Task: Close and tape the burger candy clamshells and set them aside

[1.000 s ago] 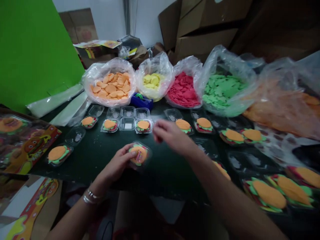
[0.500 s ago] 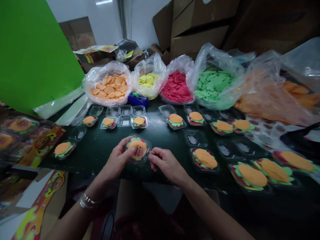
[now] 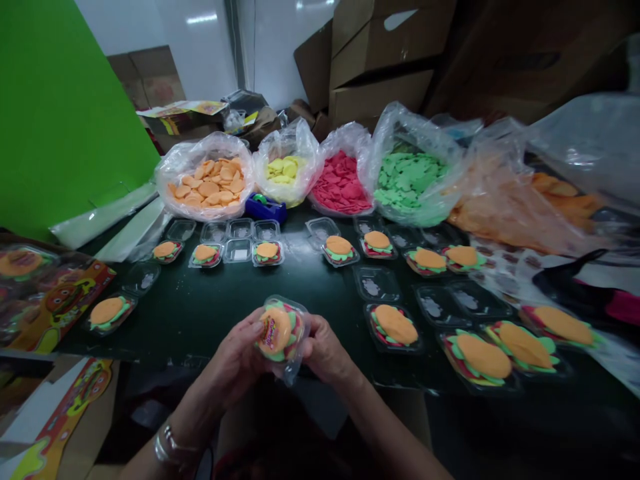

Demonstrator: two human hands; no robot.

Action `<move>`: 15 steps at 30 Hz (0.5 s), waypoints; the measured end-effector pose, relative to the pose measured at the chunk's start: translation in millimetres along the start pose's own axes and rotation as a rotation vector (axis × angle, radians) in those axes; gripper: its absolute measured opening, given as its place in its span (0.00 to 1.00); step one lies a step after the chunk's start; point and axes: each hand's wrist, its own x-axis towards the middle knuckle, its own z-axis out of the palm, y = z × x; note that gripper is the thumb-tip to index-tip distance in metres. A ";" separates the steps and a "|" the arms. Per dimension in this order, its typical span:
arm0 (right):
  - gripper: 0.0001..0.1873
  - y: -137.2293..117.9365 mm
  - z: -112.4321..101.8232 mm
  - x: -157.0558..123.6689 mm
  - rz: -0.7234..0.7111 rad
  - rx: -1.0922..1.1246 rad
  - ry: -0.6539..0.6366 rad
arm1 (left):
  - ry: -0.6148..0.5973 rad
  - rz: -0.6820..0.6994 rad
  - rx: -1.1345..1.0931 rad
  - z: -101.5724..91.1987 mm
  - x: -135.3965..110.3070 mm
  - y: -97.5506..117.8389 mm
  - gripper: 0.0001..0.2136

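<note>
A clear plastic box with a toy burger inside [image 3: 281, 333] is held up between both hands, tilted, just over the table's front edge. A printed label shows on its lid above the orange bun. My left hand [image 3: 240, 353] is closed around its left side. At its right edge my right hand [image 3: 323, 347] grips the box with thumb and fingers. Other clear boxes holding toy burgers stand about on the dark table, lids folded back; one is the burger box [image 3: 395, 327] to the right of my hands.
Plastic bags of orange pieces [image 3: 210, 183], yellow pieces [image 3: 284, 170], red pieces [image 3: 343, 180] and green pieces [image 3: 410, 177] line the back. A blue tape dispenser [image 3: 266, 209] sits before them. Printed display cartons [image 3: 75, 293] are at the left, brown cardboard boxes [image 3: 385, 53] behind.
The burger box has been turned and tilted in my hands. My right hand, earlier pinching just beside the box, now grips its right edge. The camera view has shifted slightly.
</note>
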 end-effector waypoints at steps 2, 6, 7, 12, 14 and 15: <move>0.27 4.1 -2.7 -1.4 -0.002 0.071 0.027 | 0.022 0.022 0.017 1.5 3.6 0.1 0.18; 0.18 2.7 -14.6 -12.0 -0.061 0.043 0.111 | 0.099 0.103 0.070 3.5 10.9 7.3 0.19; 0.17 0.7 -18.0 -16.6 -0.091 -0.014 0.190 | 0.124 0.120 0.080 3.7 12.3 8.9 0.20; 0.13 -10.6 -19.5 -34.4 -0.222 -0.386 0.538 | 0.184 0.146 0.163 -1.6 20.0 7.2 0.24; 0.13 -13.0 -11.7 -33.9 -0.220 -0.434 0.445 | 0.193 0.178 0.221 -6.1 21.3 3.9 0.24; 0.14 -13.1 -7.6 -33.1 -0.203 -0.439 0.389 | 0.196 0.196 0.257 -8.2 20.1 2.9 0.24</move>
